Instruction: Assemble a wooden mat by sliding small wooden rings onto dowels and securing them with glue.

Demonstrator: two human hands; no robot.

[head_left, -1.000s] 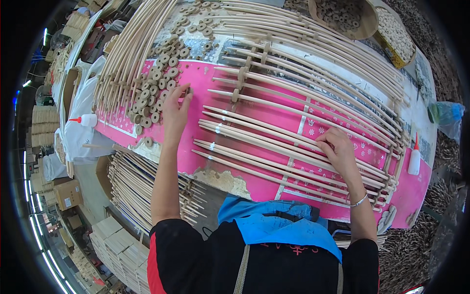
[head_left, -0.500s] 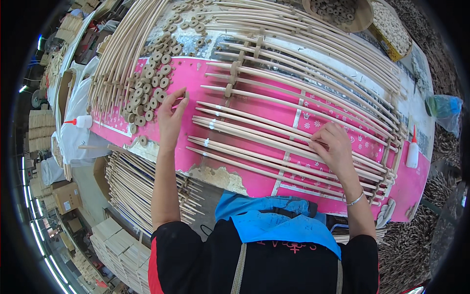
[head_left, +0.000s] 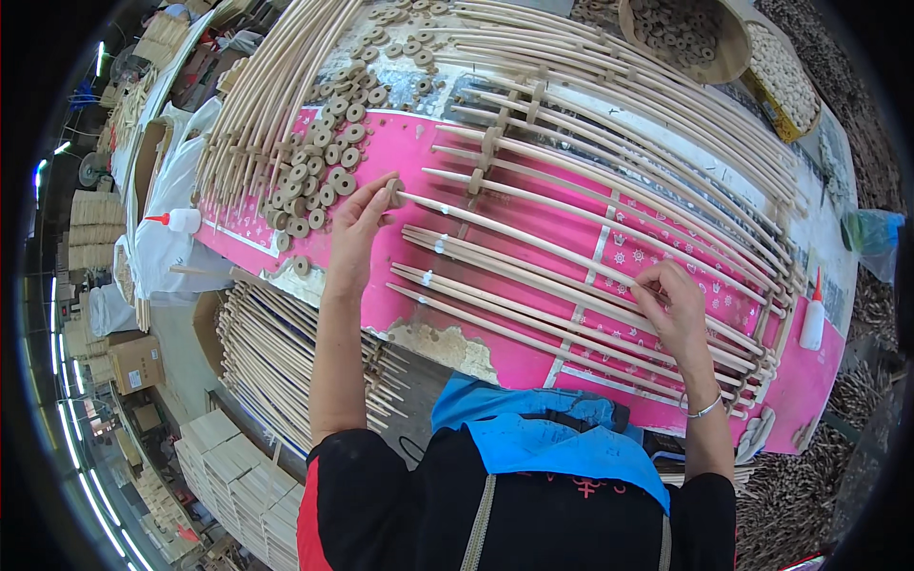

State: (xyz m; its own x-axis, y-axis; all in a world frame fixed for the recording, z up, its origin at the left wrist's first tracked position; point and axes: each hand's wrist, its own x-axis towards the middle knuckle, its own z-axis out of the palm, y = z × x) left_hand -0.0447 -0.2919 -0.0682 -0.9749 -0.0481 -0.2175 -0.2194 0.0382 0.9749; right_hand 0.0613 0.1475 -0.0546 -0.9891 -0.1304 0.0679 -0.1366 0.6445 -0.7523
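Observation:
My left hand (head_left: 354, 238) pinches a round wooden disc with a hole (head_left: 395, 194), held at the pointed left tip of a thin wooden rod (head_left: 514, 233). Closed around that rod farther along its length is my right hand (head_left: 672, 303). Nearer to me, several more rods lie side by side on a pink sheet (head_left: 457, 347), with white dabs (head_left: 426, 279) near their left ends. Beyond, other rods carry discs (head_left: 479, 179) close to their tips. A heap of loose discs (head_left: 328, 176) spreads left of my left hand.
A red-tipped white bottle (head_left: 812, 319) stands at right, another (head_left: 181, 221) lies at left. A bundle of rods (head_left: 271, 86) rests at far left. At the back are a bowl of discs (head_left: 738, 57) and a yellow box of pale pieces (head_left: 785, 119). More rods (head_left: 276, 352) sit below the table edge.
My left hand has brought a disc rightward to the rod's tip. My right hand has closed on that rod and shifted it away from the near group. The whole view has shifted slightly.

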